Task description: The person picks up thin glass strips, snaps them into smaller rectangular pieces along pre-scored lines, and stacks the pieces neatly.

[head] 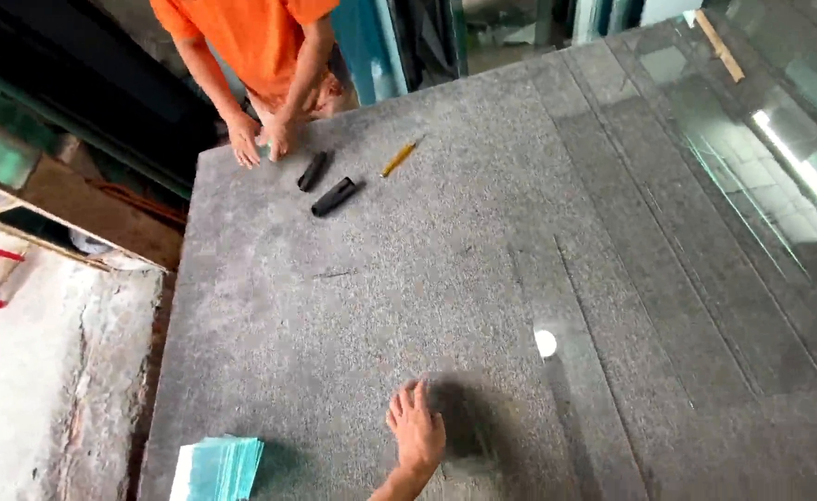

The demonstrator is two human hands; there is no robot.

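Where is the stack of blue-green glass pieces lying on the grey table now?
In the head view, the stack of blue-green glass pieces lies at the table's near left corner, left of the person's flat hand.

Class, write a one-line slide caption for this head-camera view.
One hand rests flat on a grey carpeted table beside stacked glass pieces.

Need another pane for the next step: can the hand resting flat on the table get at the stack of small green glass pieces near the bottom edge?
Probably yes. The hand lies flat on the grey table, and only bare surface separates it from the glass stack beside it.
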